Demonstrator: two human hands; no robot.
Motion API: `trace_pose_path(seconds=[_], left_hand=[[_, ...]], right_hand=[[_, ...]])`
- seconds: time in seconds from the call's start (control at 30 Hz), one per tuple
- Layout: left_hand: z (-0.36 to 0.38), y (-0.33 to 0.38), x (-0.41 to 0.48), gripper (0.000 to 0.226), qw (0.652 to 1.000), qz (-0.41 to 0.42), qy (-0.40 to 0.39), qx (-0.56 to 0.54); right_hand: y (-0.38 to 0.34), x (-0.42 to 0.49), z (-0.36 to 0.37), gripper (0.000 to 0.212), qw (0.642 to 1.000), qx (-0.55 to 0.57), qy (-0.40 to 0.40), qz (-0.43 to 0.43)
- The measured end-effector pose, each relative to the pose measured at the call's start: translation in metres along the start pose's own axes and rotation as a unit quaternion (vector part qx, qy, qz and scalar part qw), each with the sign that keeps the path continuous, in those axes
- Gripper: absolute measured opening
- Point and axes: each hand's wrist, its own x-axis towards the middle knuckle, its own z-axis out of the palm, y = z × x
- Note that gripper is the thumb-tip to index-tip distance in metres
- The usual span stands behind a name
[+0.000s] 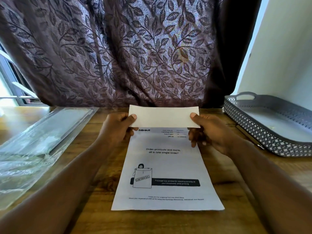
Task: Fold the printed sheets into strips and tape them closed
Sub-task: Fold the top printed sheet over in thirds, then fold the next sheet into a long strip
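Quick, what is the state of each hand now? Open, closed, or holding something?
Left hand: pinches the left end of the printed sheet's folded-over top flap.
Right hand: pinches the right end of the same flap.

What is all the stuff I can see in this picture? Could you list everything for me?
printed sheet: one seen, white with black print, middle of the table, far edge folded over and lifted
plastic packets: a pile, count unclear, clear, on the table at left
tray: one, grey with a pierced wall, on the table at right
table: one, brown wood, under everything
curtain: one, dark brown with leaf pattern, behind the table
left hand: one, fingers pinch the fold's left end
right hand: one, fingers pinch the fold's right end
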Motion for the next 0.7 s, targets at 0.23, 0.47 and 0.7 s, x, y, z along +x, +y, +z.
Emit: trace_pose_path(seconds=[0.23, 0.47, 0.7], left_hand=[[-0.006, -0.015, 0.009, 0.014, 0.985, -0.046, -0.074, 0.147], [-0.006, -0.018, 0.008, 0.035, 0.914, -0.008, -0.077, 0.397], [-0.012, -0.01, -0.01, 0.035, 0.936, -0.008, -0.053, 0.349]], right_hand=[[0.007, 0.006, -0.002, 0.028, 0.975, -0.212, 0.064, 0.03], [0.008, 0.009, -0.002, 0.039, 0.899, -0.426, 0.091, 0.03], [0.002, -0.003, 0.014, 0.028, 0.842, -0.515, 0.154, -0.052]])
